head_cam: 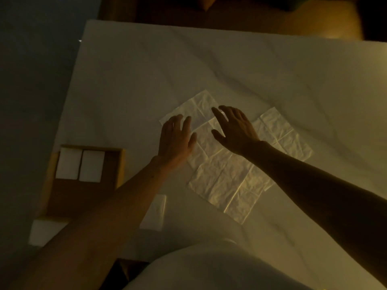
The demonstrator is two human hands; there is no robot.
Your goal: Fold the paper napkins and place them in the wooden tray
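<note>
A large unfolded paper napkin (226, 174) lies flat and creased on the white cloth. My left hand (177, 139) rests palm down on its left edge, fingers spread. Just above the napkin's far part hovers my right hand (234, 127), fingers apart and holding nothing. The wooden tray (120, 164) sits at the left edge of the table. Two folded white napkins (80, 165) lie side by side in its far half. Another folded napkin (154, 212) lies on the cloth beside my left forearm.
A white cloth (230, 65) covers the table, wrinkled toward the right. A white stack or pad (46, 232) sits below the tray at the table's near left corner. The scene is dim. Dark floor lies to the left.
</note>
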